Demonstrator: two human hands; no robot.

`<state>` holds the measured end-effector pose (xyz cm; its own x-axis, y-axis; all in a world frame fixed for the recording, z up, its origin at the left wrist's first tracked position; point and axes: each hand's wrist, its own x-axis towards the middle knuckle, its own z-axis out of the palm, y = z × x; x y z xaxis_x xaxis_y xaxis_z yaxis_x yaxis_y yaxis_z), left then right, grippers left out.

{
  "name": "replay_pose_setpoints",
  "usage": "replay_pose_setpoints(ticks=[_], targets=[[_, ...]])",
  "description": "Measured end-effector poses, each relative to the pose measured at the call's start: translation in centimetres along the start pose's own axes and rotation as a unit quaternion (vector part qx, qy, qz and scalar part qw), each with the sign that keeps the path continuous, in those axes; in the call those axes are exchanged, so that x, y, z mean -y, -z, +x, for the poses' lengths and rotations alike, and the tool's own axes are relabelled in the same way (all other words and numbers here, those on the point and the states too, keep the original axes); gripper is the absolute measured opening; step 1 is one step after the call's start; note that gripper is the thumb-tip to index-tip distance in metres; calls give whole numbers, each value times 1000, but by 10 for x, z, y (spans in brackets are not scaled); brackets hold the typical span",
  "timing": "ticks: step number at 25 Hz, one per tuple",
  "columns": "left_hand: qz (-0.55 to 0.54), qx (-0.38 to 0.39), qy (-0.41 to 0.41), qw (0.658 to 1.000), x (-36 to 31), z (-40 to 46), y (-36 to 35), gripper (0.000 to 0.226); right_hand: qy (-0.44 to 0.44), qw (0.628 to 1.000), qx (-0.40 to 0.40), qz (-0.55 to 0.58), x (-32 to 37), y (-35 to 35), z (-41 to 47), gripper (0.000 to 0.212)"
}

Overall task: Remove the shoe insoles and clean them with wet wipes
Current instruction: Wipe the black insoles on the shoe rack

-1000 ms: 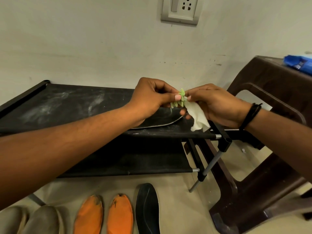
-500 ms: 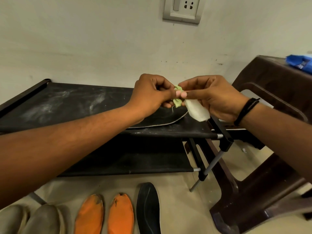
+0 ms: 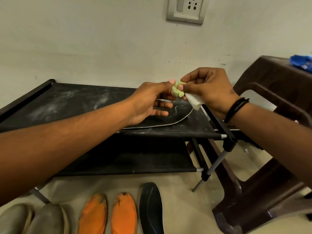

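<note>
1. Both bare forearms reach forward over the black shoe rack (image 3: 70,105), the left from the lower left, the right from the right edge.
2. The left hand (image 3: 150,102) hangs above the rack's top shelf, palm turned inward, fingers loosely spread and slightly bent; its thumb tip touches a green wad (image 3: 177,91).
3. The right hand (image 3: 207,88) sits just above the rack's right end, fingers curled, thumb and forefinger pinching the wad.
4. A black band (image 3: 236,108) circles the right wrist.
</note>
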<state>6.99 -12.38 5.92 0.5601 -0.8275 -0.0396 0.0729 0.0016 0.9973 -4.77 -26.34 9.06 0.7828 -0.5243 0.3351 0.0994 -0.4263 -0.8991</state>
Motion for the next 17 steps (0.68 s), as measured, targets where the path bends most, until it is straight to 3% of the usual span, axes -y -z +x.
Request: replay_pose_setpoints(ticks=[3,8,17], targets=[[24,-29,-58,998,0,0,0,17,-75,993,-13,85,-1,-3,1,21],[-16,-120,-125,985,-1,1,-6,15,-109,971,28,213,-1,-9,1,13],[79,-161,-162,970,0,-1,-6,13,-68,990,54,110,-2,-1,-5,14]])
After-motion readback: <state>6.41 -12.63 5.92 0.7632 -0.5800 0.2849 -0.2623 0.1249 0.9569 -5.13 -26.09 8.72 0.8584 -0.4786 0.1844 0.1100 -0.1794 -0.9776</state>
